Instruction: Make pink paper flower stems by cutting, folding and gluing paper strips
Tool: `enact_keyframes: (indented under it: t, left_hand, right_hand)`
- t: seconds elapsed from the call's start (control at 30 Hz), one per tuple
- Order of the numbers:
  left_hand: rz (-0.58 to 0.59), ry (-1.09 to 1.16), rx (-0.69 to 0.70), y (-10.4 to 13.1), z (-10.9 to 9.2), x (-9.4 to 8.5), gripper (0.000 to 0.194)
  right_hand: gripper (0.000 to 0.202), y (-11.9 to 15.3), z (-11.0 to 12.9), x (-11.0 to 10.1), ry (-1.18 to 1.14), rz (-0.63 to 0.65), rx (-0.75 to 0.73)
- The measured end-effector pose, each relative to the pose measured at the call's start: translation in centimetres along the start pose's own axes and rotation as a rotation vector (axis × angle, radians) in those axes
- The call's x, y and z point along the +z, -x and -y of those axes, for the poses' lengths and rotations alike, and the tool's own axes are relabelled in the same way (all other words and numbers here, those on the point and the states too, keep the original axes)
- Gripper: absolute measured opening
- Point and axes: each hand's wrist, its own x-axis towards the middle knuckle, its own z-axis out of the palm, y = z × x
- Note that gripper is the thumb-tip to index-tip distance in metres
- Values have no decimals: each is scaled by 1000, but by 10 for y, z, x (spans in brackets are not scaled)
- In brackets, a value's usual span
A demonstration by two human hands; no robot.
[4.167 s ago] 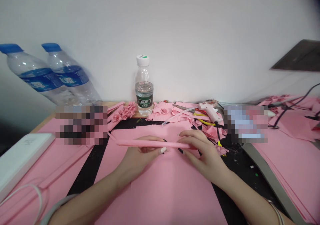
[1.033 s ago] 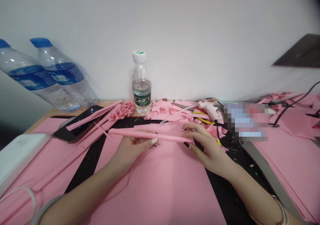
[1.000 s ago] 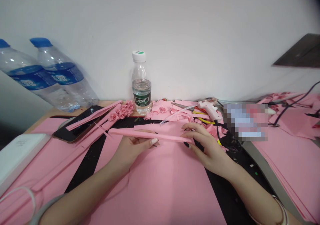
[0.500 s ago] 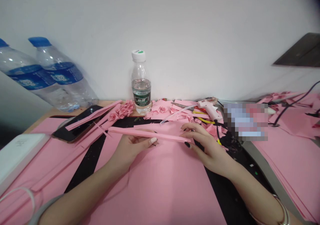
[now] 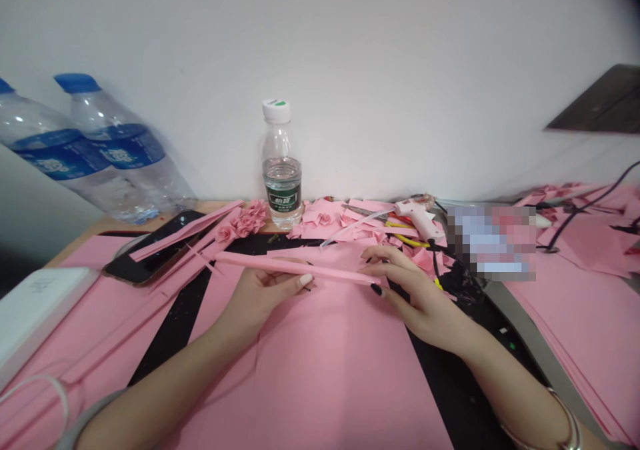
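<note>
A narrow pink paper strip (image 5: 330, 272), folded or rolled, is held level between my two hands. My left hand (image 5: 265, 297) pinches it near the middle, thumb in front and fingers partly hidden behind. At the strip's right end, the thumb and fingers of my right hand (image 5: 410, 290) close on it. Beneath both hands lies a large pink paper sheet (image 5: 340, 377) on a black mat (image 5: 435, 377).
Behind my hands stand a water bottle (image 5: 283, 177), pink paper scraps and a glue gun (image 5: 420, 218). A phone (image 5: 135, 260), a white box-like device (image 5: 40, 310) and two large bottles (image 5: 125, 147) are at left. Stacked pink sheets (image 5: 580, 343) lie at right.
</note>
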Motion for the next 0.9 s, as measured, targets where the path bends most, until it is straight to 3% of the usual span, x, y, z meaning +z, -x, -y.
enact_keyframes:
  t: [0.53, 0.8, 0.9]
  left_hand:
    - [-12, -10, 20, -2, 1, -3, 13]
    - [16, -51, 82, -3, 2, -4, 10]
    - [22, -74, 92, -2, 0, -4, 11]
  right_hand:
    - [50, 2, 0, -2, -28, 13, -1]
    - [24, -1, 1, 0, 31, -34, 46]
    - [24, -2, 1, -1, 34, -47, 23]
